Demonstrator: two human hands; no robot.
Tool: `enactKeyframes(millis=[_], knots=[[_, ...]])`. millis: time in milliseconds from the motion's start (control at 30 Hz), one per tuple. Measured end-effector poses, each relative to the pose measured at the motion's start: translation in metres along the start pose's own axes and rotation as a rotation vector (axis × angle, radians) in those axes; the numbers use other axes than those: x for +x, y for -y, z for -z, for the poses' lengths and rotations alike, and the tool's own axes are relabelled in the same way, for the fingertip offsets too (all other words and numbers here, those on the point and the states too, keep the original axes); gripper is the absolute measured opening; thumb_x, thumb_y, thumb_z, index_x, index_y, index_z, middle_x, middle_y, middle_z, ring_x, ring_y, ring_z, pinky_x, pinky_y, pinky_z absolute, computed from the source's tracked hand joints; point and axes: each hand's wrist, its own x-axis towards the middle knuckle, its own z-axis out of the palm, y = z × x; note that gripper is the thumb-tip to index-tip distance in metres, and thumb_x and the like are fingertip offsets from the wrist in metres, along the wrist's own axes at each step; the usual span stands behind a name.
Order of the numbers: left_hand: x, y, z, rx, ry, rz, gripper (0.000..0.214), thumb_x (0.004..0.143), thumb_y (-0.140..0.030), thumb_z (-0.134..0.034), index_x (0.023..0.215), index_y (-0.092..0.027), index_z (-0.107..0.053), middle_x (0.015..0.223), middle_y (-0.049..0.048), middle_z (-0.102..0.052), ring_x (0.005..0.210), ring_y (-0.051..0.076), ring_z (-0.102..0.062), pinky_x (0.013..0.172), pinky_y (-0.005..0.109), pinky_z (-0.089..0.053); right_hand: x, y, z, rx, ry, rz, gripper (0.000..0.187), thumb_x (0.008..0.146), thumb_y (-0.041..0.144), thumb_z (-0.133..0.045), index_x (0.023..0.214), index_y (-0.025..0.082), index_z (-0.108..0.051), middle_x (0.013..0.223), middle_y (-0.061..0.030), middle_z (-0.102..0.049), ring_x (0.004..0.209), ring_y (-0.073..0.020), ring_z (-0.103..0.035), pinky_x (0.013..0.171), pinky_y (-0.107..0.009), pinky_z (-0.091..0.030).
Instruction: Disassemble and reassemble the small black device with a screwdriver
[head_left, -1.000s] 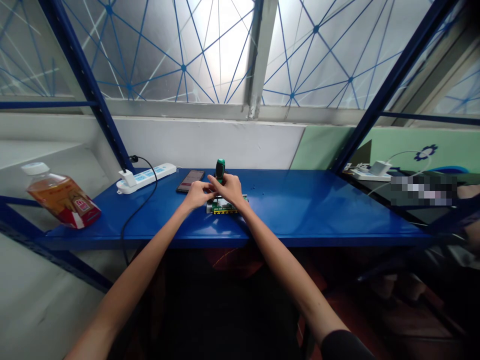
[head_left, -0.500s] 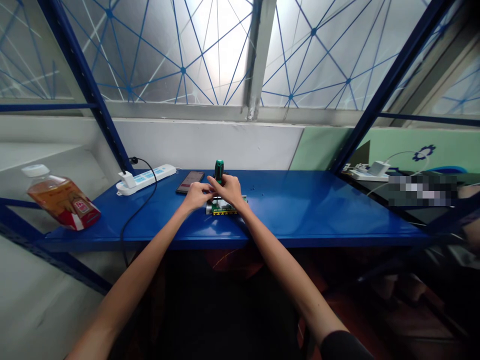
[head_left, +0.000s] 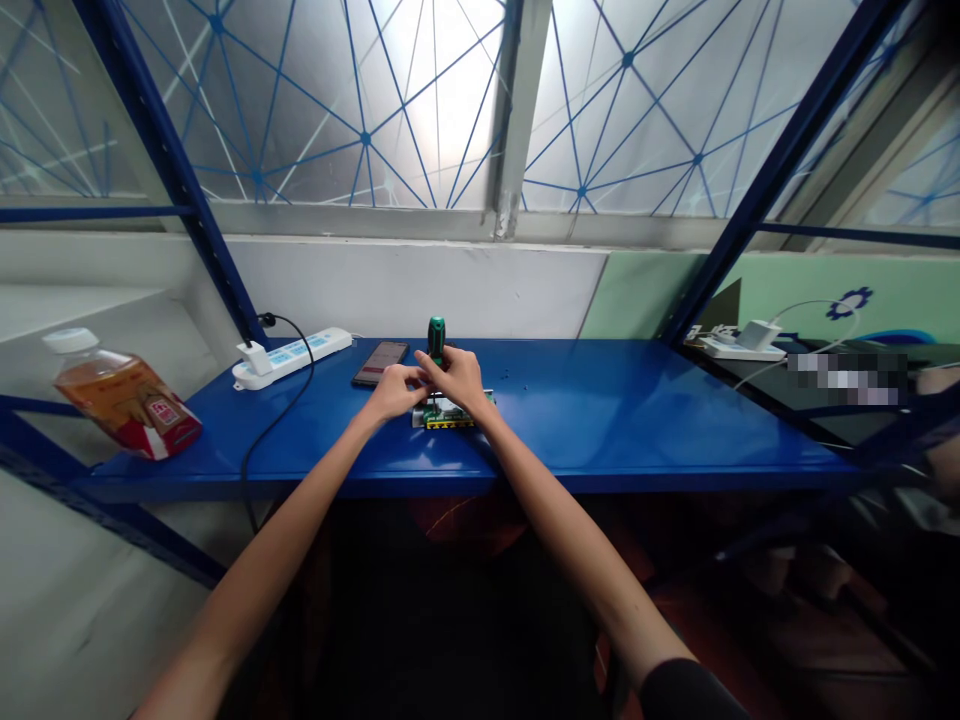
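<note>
A screwdriver point(head_left: 436, 338) with a green and black handle stands upright over a green circuit board point(head_left: 450, 421) with a yellow row along its front edge. My right hand point(head_left: 463, 380) is closed around the lower part of the handle. Beside it, my left hand point(head_left: 396, 390) has its fingers pinched together close to the shaft, meeting the right thumb; what they hold is hidden. The screwdriver's tip and much of the board's back lie behind my hands. Several tiny dark pieces, perhaps screws point(head_left: 506, 374), lie on the blue tabletop point(head_left: 600, 415) to the right.
Behind my left hand lies a phone point(head_left: 380, 364). A white power strip point(head_left: 296, 358) with a black cable point(head_left: 289, 408) running over the front edge is farther left. An orange drink bottle point(head_left: 127, 395) leans at the far left. Blue posts point(head_left: 784, 165) frame the table.
The screwdriver handle has shifted very slightly to the left. Both hands keep nearly the same position over the board.
</note>
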Motion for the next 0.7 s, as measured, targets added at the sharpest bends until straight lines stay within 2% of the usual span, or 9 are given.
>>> enactKeyframes(millis=[367,700], knots=[[-0.0005,0.0025,0.0001,0.014,0.008,0.01,0.017,0.074,-0.025,-0.063,0.076,-0.014,-0.075,0.065,0.0045,-0.073,0.058,0.02,-0.067,0.059,0.026,-0.051,-0.0002,-0.0006,0.0002,-0.021,-0.001,0.006,0.046,0.089,0.059,-0.05,0.066,0.019,-0.058,0.058,0.0004,-0.055,0.055,-0.0115,-0.045,0.055,-0.024,-0.026],[-0.0003,-0.0028,0.0011,0.026,-0.027,0.023,0.015,0.072,-0.024,-0.066,0.075,-0.013,-0.077,0.058,0.0045,-0.07,0.055,0.019,-0.066,0.058,0.025,-0.049,-0.0004,-0.0012,-0.0006,0.024,-0.028,0.028,0.044,0.088,0.058,-0.053,0.066,0.02,-0.057,0.057,0.0009,-0.054,0.054,-0.0116,-0.046,0.055,-0.024,-0.027]])
